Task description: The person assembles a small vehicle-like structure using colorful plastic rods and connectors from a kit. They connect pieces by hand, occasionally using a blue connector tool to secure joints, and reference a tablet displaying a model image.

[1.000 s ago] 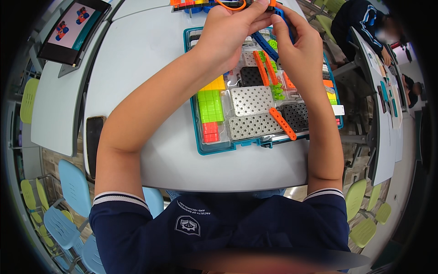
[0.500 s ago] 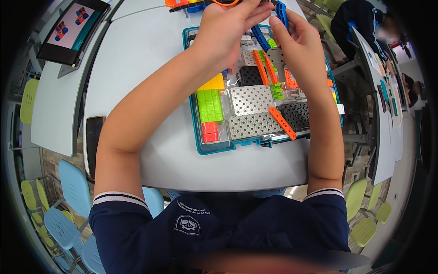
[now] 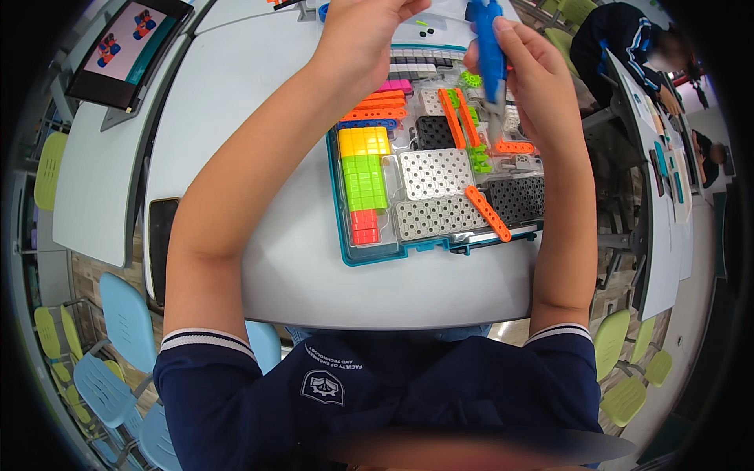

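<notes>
My right hand is closed around a blue building-set piece, held upright above the right part of the parts case. A grey part at the lower end of the blue piece is smeared by motion. My left hand is raised over the case's far left corner. The top edge cuts off most of its fingers, so I cannot see whether they hold anything. Below both hands lies the teal-rimmed parts case. It holds perforated grey plates, orange beams, green blocks and yellow blocks.
A loose orange beam lies across the case's near plates. A black phone rests at the table's left edge. On the neighbouring left table stands a screen showing a model. Small black parts lie beyond the case. Another person is at the far right.
My hands have moved apart. The blue piece has swung upright in my right hand, and my left hand has shifted left and up, uncovering orange beams and the far part of the case.
</notes>
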`<control>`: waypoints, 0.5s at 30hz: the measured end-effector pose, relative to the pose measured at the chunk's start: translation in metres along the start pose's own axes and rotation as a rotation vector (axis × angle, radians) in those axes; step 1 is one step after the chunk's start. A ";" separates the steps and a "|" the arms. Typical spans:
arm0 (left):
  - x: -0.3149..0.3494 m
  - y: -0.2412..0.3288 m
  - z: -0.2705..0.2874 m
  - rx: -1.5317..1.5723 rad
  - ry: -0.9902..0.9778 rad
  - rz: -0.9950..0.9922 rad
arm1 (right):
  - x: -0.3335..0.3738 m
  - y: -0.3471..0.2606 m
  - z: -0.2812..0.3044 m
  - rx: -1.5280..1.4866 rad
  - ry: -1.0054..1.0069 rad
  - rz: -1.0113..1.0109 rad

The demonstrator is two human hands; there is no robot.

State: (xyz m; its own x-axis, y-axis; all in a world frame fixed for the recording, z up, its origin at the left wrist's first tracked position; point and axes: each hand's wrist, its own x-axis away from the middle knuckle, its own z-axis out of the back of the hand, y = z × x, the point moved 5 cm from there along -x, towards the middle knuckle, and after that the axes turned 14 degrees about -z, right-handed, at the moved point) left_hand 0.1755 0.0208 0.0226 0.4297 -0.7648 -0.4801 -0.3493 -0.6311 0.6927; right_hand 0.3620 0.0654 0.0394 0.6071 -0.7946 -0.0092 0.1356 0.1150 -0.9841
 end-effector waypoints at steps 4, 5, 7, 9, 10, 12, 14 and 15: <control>0.009 -0.005 -0.013 0.083 -0.092 0.080 | 0.003 0.007 -0.019 -0.428 -0.283 -0.128; 0.012 -0.006 -0.016 0.075 -0.100 0.119 | 0.002 0.008 -0.020 -0.496 -0.302 -0.167; 0.016 -0.008 -0.018 0.044 -0.111 0.213 | -0.001 0.007 -0.024 -0.614 -0.383 -0.173; 0.015 -0.005 -0.020 0.021 -0.147 0.165 | -0.007 0.004 -0.023 -0.678 -0.434 -0.129; 0.014 -0.004 -0.021 0.010 -0.165 0.142 | -0.008 0.003 -0.023 -0.773 -0.515 -0.147; 0.012 -0.003 -0.020 -0.032 -0.228 0.126 | -0.009 0.006 -0.018 -0.912 -0.539 -0.217; 0.012 -0.005 -0.021 -0.047 -0.277 0.124 | -0.008 0.010 -0.014 -0.919 -0.517 -0.249; 0.013 -0.006 -0.022 -0.040 -0.293 0.131 | -0.007 0.009 -0.014 -0.966 -0.591 -0.255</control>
State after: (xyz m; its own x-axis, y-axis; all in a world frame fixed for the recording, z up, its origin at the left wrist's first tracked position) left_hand 0.2014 0.0173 0.0236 0.1233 -0.8475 -0.5162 -0.3503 -0.5239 0.7765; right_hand 0.3478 0.0631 0.0284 0.9537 -0.2978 0.0424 -0.1929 -0.7137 -0.6734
